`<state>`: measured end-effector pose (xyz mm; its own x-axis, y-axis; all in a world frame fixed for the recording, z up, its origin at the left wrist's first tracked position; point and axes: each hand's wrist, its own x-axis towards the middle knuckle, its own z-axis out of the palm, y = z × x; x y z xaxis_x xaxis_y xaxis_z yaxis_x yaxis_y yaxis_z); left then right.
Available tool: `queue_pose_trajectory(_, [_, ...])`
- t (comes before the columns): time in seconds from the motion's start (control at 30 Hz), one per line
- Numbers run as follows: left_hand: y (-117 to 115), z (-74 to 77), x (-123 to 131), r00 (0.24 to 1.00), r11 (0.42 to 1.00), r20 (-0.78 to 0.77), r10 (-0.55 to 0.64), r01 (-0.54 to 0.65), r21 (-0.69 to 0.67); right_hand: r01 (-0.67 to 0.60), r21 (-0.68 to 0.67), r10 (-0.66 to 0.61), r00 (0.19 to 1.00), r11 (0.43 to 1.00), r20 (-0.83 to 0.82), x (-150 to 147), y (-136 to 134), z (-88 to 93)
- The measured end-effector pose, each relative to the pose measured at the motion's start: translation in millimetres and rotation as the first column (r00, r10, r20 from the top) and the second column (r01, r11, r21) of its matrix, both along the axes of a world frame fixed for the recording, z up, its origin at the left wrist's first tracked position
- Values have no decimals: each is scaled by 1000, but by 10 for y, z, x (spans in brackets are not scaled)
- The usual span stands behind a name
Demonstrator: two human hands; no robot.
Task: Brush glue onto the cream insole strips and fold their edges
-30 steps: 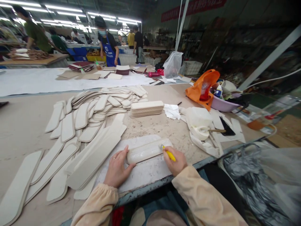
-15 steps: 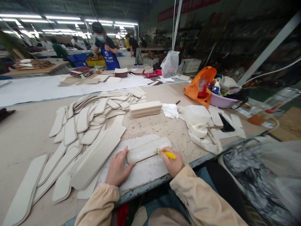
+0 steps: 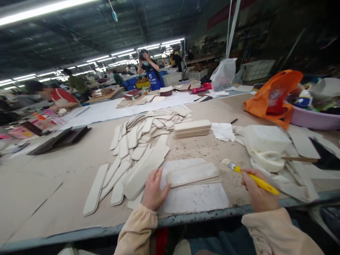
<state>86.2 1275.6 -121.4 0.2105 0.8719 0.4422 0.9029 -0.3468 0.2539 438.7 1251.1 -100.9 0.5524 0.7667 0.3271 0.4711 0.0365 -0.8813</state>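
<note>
A long white strip with rounded corners [image 3: 192,174] lies on a few like strips over a white sheet [image 3: 196,202] near the table's front edge. My left hand [image 3: 154,189] rests at its left end, fingers stretched out and holding nothing. Held in my right hand [image 3: 259,191] is a paintbrush [image 3: 261,184] with a yellow handle; its pale bristles point left, above the table and apart from the strip. Behind the strip stands a neat stack of strips [image 3: 192,129]. To the left spreads a loose heap of strips [image 3: 132,138].
A white tub in plastic [image 3: 265,141] with a wooden stick stands at the right. Beyond it are an orange bag [image 3: 276,95] and a lilac basin [image 3: 313,118]. Dark folded pieces [image 3: 61,140] lie at the left. Co-workers stand at tables behind, one in a blue apron [image 3: 154,78].
My right hand has lifted the paintbrush off the strip and moved right, towards the tub. My left hand stays by the strip's left end. The camera view has turned and tilted.
</note>
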Motion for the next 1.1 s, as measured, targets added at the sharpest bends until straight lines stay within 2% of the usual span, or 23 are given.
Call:
queue_pose_trajectory(0.1, [51, 133, -258, 974, 976, -99, 203, -192, 106, -27, -19, 26, 999, 999, -42, 72, -1, -49])
queue_pose_trajectory(0.17, [112, 183, -428, 948, 963, -177, 266, -252, 97, -35, -28, 35, 999, 999, -28, 49, -27, -38])
queue_pose_trajectory(0.3, [168, 193, -597, 932, 969, -265, 245, -243, 43, -28, -7, 28, 1000, 1000, 12, -27, -92, 18])
queue_pose_trajectory(0.43, [142, 114, -595, 929, 968, -275, 247, -223, 116, -20, 21, 20, 1000, 1000, 22, -29, -132, 41])
queue_pose_trajectory(0.57, [117, 59, -620, 941, 948, -218, 259, -204, 246, -6, -19, 5, 1000, 1000, -3, -9, -139, 19])
queue_pose_trajectory(0.67, [61, 160, -621, 972, 942, -84, 220, -189, 279, -21, 35, 24, 996, 999, -84, -28, -135, 17])
queue_pose_trajectory(0.77, [-68, 382, -475, 983, 958, 149, 110, -145, 247, -80, 165, 108, 980, 983, -170, -95, -132, 49])
queue_pose_trajectory(0.83, [-184, 522, -269, 965, 987, 261, 4, -46, 156, -157, 222, 204, 957, 962, -208, -173, -132, 63])
queue_pose_trajectory(0.9, [-301, 589, 0, 933, 995, 345, -99, 100, 13, -258, 261, 324, 911, 930, -256, -274, -139, 53])
queue_pose_trajectory(0.97, [-400, 564, 291, 893, 959, 411, -183, 254, -125, -361, 297, 447, 840, 884, -308, -377, -157, 18])
queue_pose_trajectory(1.03, [-461, 473, 551, 867, 918, 458, -194, 325, -226, -440, 279, 516, 792, 853, -328, -451, -183, -29])
queue_pose_trajectory(1.1, [-479, 365, 731, 858, 891, 490, -157, 337, -304, -453, 166, 483, 820, 876, -308, -478, -202, -70])
